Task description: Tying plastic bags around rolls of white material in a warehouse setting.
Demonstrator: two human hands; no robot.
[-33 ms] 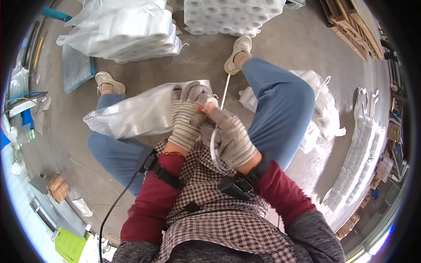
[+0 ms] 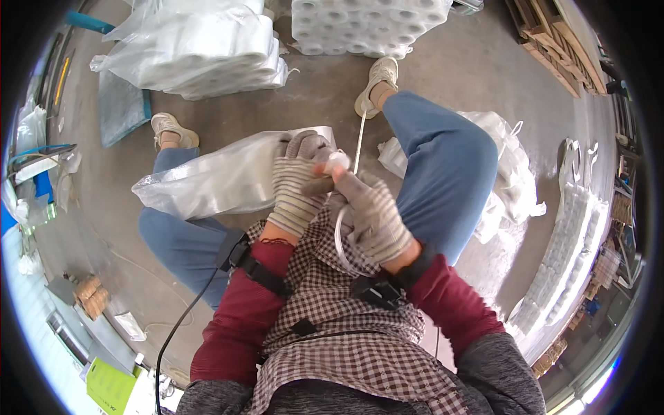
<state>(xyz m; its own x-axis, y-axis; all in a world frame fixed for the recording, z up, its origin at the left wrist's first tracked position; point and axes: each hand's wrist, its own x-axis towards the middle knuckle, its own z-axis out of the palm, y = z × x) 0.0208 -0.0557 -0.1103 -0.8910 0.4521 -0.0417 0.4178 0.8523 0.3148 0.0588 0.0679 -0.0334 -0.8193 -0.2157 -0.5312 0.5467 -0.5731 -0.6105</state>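
Observation:
A long translucent plastic bag [image 2: 207, 176] with whitish contents lies across my lap, over my left leg. My left hand [image 2: 301, 173], in a grey striped glove with bare fingertips, is closed at the bag's right end. What looks like its bunched white plastic neck [image 2: 337, 161] shows between my fingertips. Close against it, my gloved right hand [image 2: 370, 214] is closed in a pinch at that neck and a white cord [image 2: 360, 142]. The cord stretches up toward my right shoe [image 2: 377, 86], and a loop of it hangs below my right hand. Exactly how the fingers grip is partly hidden.
Plastic-wrapped stacks of white rolls [image 2: 207, 59] and more rolls [image 2: 366, 24] stand ahead. White bags [image 2: 505, 166] lie beside my right knee, with a long wrapped pack [image 2: 560, 249] farther right. A wooden pallet [image 2: 557, 41] stands far right. A black cable [image 2: 166, 346] runs from my left wrist.
My right hand has shifted slightly right and down, away from the left hand. The cord near it has moved a little to the right. My left hand has barely moved.

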